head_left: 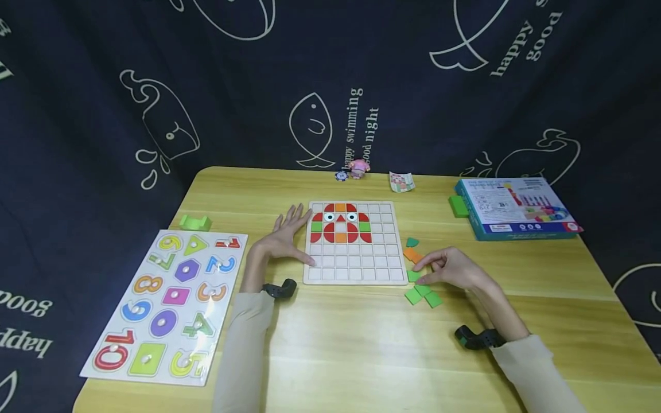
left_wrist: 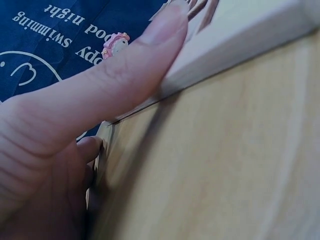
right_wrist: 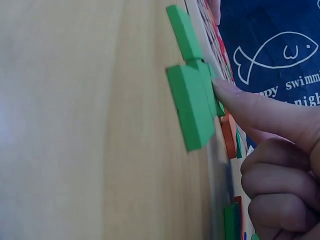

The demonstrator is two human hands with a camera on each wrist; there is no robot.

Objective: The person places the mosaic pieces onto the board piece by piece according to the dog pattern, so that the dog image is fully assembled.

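On the table point(head_left: 361, 344), the board point(head_left: 352, 262) is being flanked by the two hands, apparently so that its cells can be reached from either side. Its left edge is being touched by the left hand point(head_left: 281, 241), which is being held wide, fingers spread and thumb laid over the rim; nothing is being gripped by it, and the board is probably being steadied against sliding. In the far left cells a mostly red pattern point(head_left: 341, 218) with two round eyes is being displayed, while the near rows and rightmost columns are being left bare. Just past the board's right edge the right hand point(head_left: 449, 268) is being held low, index finger and thumb stretched out slightly apart, the other fingers curled in. Green tiles point(head_left: 413, 296) are being touched by it, but whether one is being pinched or only pressed cannot be told, as the far fingertip is being hidden in the wrist view. The tiles are being grouped loosely there with orange pieces point(head_left: 410, 254) and a dark green piece point(head_left: 412, 242) beyond them, presumably for easy picking by that hand. Near the far edge a card point(head_left: 401, 182) is being shown picture side up, perhaps for glancing at. The number puzzle point(head_left: 199, 280) and the box point(head_left: 516, 209) are being relegated to opposite sides, seemingly out of the arms' way.
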